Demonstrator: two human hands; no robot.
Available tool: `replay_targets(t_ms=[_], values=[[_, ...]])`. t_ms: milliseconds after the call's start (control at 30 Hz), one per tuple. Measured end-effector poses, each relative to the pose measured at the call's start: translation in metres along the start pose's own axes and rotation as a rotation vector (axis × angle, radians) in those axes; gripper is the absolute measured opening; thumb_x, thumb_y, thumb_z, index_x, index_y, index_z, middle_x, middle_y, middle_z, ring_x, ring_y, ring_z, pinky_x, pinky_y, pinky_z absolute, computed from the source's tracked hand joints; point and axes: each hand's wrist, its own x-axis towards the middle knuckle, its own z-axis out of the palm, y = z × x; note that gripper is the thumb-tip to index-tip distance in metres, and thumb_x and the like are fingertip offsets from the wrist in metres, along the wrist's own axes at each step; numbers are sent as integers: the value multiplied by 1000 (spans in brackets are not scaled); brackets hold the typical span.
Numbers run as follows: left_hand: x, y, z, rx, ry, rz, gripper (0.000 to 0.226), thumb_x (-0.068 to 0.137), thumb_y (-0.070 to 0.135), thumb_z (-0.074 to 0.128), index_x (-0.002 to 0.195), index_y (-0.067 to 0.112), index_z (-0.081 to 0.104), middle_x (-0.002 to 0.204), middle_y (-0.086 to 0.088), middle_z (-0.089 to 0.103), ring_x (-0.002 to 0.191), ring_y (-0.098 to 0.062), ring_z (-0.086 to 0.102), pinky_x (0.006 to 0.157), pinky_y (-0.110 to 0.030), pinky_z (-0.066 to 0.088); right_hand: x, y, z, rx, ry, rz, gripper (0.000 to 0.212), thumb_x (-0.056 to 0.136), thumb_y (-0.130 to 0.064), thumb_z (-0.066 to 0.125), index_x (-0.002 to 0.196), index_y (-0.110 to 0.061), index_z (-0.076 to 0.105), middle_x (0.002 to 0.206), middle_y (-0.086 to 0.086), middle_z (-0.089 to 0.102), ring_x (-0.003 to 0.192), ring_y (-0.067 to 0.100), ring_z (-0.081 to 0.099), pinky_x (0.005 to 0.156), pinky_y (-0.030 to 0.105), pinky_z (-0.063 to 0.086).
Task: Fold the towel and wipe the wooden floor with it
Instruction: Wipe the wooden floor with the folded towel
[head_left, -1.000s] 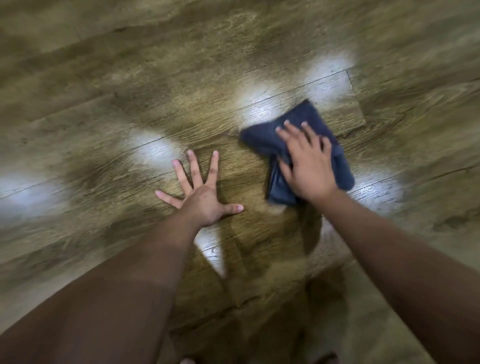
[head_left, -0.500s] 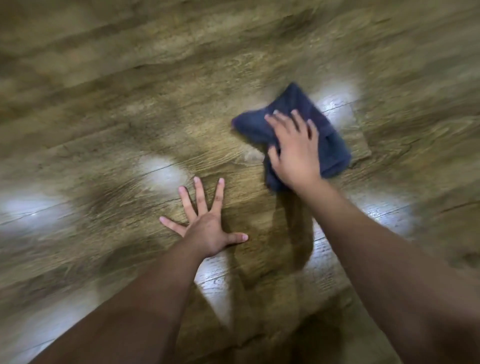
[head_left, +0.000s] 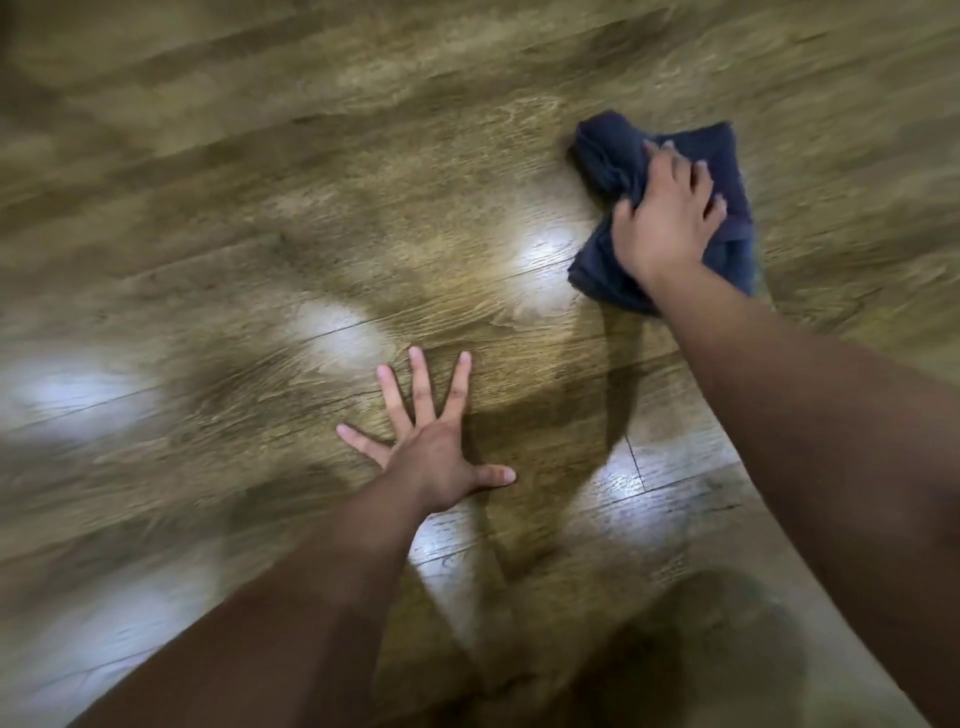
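Nearest, at the bottom of the frame, both bare forearms reach up from the lower corners, with dark shadows pooled between them on the wooden floor (head_left: 218, 291). Just above, in the lower centre, the left hand (head_left: 434, 457) lies flat on the planks, fingers straight and splayed wide, thumb out to the right, holding nothing; it sits in much the same pose as half a second ago. Farther off, in the upper right, the right hand (head_left: 667, 223) presses down on the dark blue towel (head_left: 613, 150), its fingers bent over the bunched cloth and gripping a fold. The towel, loosely folded and rumpled at its upper left corner, lies on the floor. Since the earlier frame, towel and hand have shifted right and up in the picture, away from the left hand. Bright patches of reflected light (head_left: 337, 332) dot the boards across the left and middle. Much of the floor is motion-blurred.
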Motion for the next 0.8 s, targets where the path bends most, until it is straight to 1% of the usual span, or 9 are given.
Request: replay_targets(t_ms=[100, 200, 267, 433, 533, 633, 700, 767, 800], values=[[1, 0, 0, -1, 7, -1, 143, 54, 74, 81, 131, 64, -39, 132, 13, -66, 115, -19, -67, 81, -82, -27, -11, -13, 7, -13, 42, -32, 62, 96, -30, 50, 155, -29, 29, 163, -3, 28, 152, 30, 17, 121, 56, 11], [3, 0, 2, -2, 7, -19, 145, 52, 74, 83, 128, 65, -40, 131, 14, -66, 114, -17, -67, 79, -80, -30, -50, -13, 11, -70, 12, -210, 63, 95, -33, 49, 154, -32, 30, 162, -5, 30, 151, 28, 20, 121, 52, 12], [3, 2, 2, 0, 10, -27, 146, 50, 74, 83, 127, 66, -41, 131, 15, -66, 115, -19, -67, 76, -78, -31, -77, -13, 15, -90, -13, -277, 64, 93, -33, 50, 154, -32, 31, 162, -6, 31, 151, 26, 22, 122, 51, 13], [4, -1, 3, 8, 26, -6, 148, 46, 77, 82, 128, 65, -41, 132, 16, -65, 115, -17, -67, 70, -76, -33, -150, -16, 23, -84, -47, -315, 67, 91, -30, 57, 153, -30, 35, 160, -6, 35, 150, 26, 24, 122, 50, 14], [4, -2, 6, 58, 21, -28, 148, 43, 82, 78, 131, 62, -40, 131, 14, -66, 112, -17, -68, 70, -78, -30, -192, -11, 26, -88, -56, -369, 68, 89, -30, 60, 153, -30, 37, 158, -5, 38, 149, 26, 27, 121, 50, 17], [3, -1, 5, 62, 1, -48, 143, 49, 78, 76, 144, 55, -29, 129, 14, -67, 115, -22, -66, 73, -81, -27, -223, -4, 27, -99, -85, -345, 69, 89, -30, 59, 154, -30, 35, 158, -6, 38, 149, 26, 27, 122, 49, 16], [2, -3, 5, 35, 26, -7, 133, 55, 79, 70, 148, 53, -21, 131, 18, -65, 122, -22, -62, 79, -82, -26, -232, 6, 24, -111, -91, -362, 68, 91, -30, 59, 154, -30, 34, 158, -5, 38, 149, 26, 28, 121, 49, 16], [2, -17, 3, 0, 102, 3, 118, 64, 84, 57, 149, 54, -18, 145, 21, -52, 136, -16, -49, 93, -81, -20, -229, 21, 17, -133, -84, -447, 65, 92, -32, 58, 153, -29, 36, 157, -4, 40, 147, 26, 31, 119, 49, 20], [1, -30, -2, -24, 160, -39, 110, 68, 88, 49, 150, 54, -17, 153, 19, -43, 143, -15, -40, 99, -79, -16, -223, 30, 14, -136, -85, -476, 64, 92, -33, 58, 153, -29, 37, 156, -2, 41, 146, 27, 33, 118, 48, 23]])
